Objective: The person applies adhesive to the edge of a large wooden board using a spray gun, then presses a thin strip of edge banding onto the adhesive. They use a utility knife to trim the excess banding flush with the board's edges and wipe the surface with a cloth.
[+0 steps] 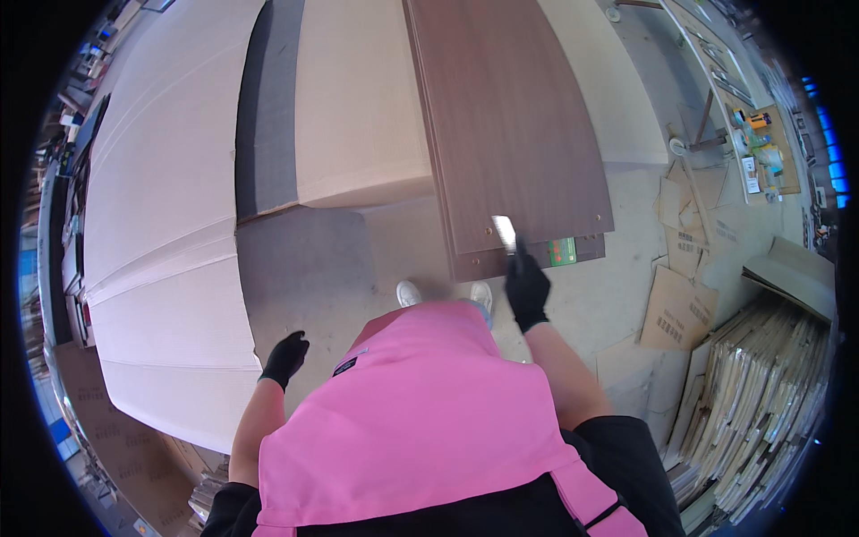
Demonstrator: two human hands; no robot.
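Note:
My right hand [526,285], in a black glove, grips a flat metal-bladed tool [505,234], slightly blurred, over the front edge of a dark brown wooden board [506,98]. Small round brass-coloured holes or fittings sit near the board's corners, and a second brown panel shows beneath it with a green label [562,251] on its front. My left hand [284,360], also gloved in black, hangs with loosely bent fingers near the edge of a large pale cardboard covering [165,242], holding nothing that I can see. A pink apron covers my front.
Cardboard-topped supports [353,116] lie under and beside the board. Stacked flattened cartons [752,403] stand at the lower right, with loose cardboard sheets [680,309] on the floor. A side table [778,170] with small containers and tools is at the upper right. My shoes show below the board.

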